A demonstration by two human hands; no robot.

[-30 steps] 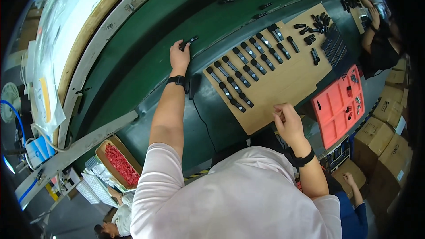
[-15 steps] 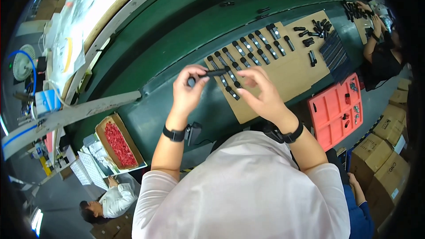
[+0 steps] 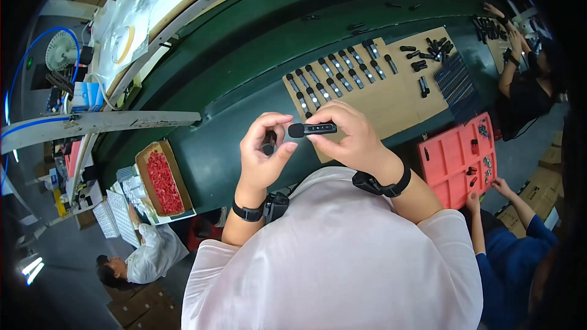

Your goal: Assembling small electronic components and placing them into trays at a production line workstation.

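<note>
Device (image 3: 313, 129): slim, black, bulb-ended | right hand (image 3: 354, 136): pinching | cardboard (image 3: 397, 110): flat

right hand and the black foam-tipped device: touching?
Touching. The head view shows the right hand holding the black foam-tipped device, thumb against its lower edge and fingers at its right end.

**Pale shirt (image 3: 330, 244), black wristbands (image 3: 249, 213)**

The shirt is plain off-white with a faint pink cast, its short sleeves (image 3: 454, 238) loose and creased. Each wristband carries a chunky black box (image 3: 277, 206). Left hand (image 3: 260, 156) and right hand (image 3: 354, 134) are bare.
</note>
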